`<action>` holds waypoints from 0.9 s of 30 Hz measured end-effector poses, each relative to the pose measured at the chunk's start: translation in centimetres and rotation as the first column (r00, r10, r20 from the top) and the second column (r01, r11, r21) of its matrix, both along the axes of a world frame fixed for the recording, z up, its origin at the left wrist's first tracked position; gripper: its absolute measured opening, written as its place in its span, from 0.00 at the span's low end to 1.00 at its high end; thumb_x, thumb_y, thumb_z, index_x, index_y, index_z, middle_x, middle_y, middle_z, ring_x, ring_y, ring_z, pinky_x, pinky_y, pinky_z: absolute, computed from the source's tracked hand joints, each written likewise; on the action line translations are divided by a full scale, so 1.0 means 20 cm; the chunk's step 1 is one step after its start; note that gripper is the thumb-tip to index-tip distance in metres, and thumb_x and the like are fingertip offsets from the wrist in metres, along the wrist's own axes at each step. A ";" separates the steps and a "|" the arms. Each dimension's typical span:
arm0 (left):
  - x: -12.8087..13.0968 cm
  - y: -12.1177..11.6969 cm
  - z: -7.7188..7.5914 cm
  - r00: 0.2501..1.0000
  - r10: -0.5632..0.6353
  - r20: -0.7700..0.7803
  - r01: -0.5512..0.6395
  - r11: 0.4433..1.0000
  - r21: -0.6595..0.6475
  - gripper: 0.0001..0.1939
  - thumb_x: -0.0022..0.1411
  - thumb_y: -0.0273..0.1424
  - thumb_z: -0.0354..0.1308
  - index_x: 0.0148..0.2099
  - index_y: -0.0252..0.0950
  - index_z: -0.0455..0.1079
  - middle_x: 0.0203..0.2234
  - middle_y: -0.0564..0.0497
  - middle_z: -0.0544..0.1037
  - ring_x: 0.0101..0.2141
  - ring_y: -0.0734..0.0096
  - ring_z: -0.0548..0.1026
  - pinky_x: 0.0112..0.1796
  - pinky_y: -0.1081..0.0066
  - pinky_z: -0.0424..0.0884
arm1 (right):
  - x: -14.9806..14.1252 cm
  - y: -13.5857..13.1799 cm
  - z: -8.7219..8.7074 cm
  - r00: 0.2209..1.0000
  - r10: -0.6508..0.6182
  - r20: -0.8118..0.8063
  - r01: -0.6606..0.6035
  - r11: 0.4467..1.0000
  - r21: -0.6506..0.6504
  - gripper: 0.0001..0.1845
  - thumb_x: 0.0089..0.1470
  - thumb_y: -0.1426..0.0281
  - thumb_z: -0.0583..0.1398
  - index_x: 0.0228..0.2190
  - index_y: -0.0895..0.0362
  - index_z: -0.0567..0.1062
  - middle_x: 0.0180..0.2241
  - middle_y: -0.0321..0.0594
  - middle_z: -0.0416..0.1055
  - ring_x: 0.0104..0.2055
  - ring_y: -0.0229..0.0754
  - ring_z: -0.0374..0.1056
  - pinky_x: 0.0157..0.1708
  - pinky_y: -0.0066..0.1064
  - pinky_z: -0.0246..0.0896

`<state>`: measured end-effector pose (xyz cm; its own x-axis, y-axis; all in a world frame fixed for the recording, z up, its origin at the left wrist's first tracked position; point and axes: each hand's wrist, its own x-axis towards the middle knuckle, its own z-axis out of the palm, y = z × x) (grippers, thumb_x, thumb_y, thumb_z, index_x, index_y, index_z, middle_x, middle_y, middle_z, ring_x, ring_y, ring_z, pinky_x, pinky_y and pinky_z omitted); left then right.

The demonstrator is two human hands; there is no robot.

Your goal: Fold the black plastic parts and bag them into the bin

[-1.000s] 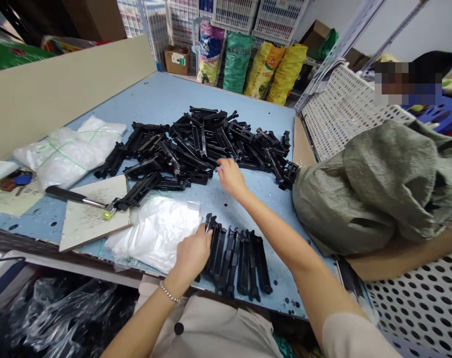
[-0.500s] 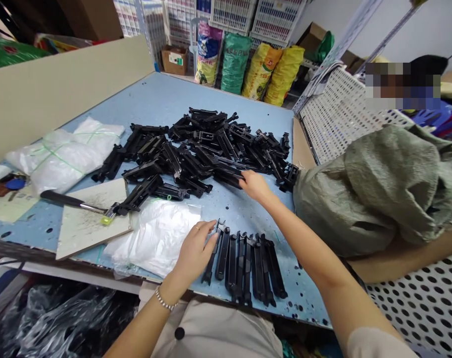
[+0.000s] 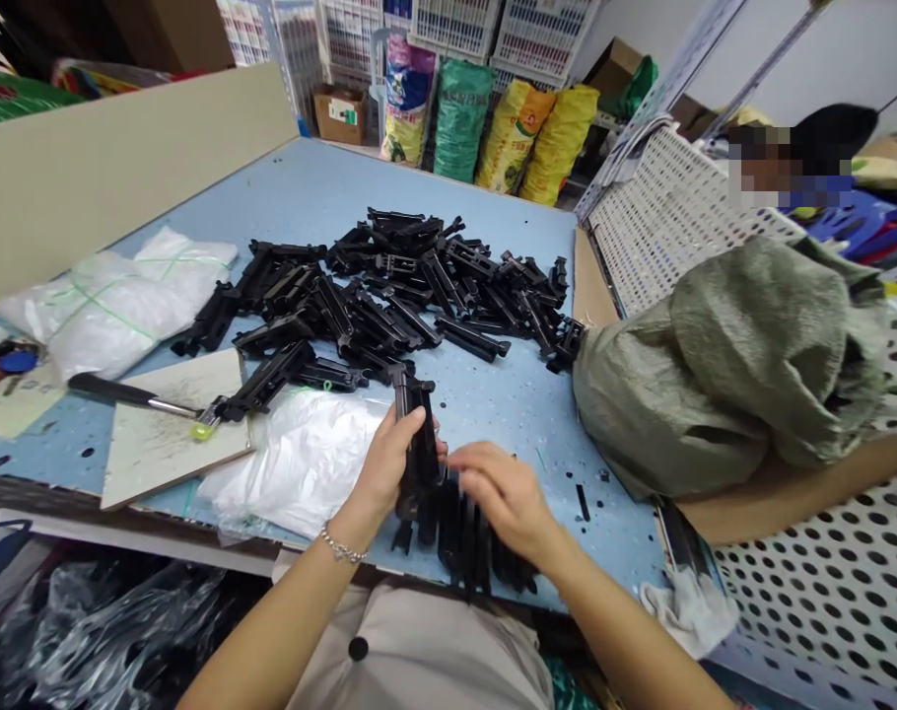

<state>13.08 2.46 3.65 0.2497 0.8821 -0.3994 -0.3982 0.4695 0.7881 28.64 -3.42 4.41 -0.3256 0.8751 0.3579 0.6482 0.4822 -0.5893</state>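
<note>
My left hand (image 3: 393,456) is wrapped round a long black bracket-like part (image 3: 417,419), held up tilted above the near table edge. It may be more than one piece; the fingers hide the join. Just right of it, my right hand (image 3: 504,493) has bent, separated fingers pointing left, with nothing visible in them. Below both hands lies a row of similar black parts (image 3: 463,547), side by side and partly covered by my right hand. Farther back on the table, a loose heap of the same black parts (image 3: 389,296) spreads out.
A hammer (image 3: 134,392) rests across a pale board (image 3: 172,424) at left. Clear plastic bags (image 3: 293,463) lie near the board, with a tied bundle (image 3: 115,296) behind. A green-grey sack (image 3: 722,375) and perforated white crate (image 3: 825,592) bound the right side. Another person is at far right.
My right hand has come back from the heap to the row. My left hand has lifted and now grips a black part. One part lies separate at the heap's front.
</note>
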 end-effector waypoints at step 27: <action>-0.16 -0.14 -0.15 0.921 -0.191 -0.339 0.200 0.980 -0.009 0.21 0.56 0.49 0.59 0.43 0.38 0.64 0.24 0.55 0.72 0.18 0.72 0.73 0.18 0.72 0.70 | 0.02 -0.22 -0.13 0.864 -0.213 0.456 0.326 0.927 -0.186 0.21 0.66 0.58 0.45 0.38 0.56 0.73 0.35 0.45 0.73 0.37 0.46 0.68 0.36 0.35 0.61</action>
<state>9.92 -0.30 0.73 0.2732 0.8403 -0.4682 -0.0096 0.4891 0.8722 29.13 -7.89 1.78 -0.1334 0.9911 0.0009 0.9431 0.1272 -0.3071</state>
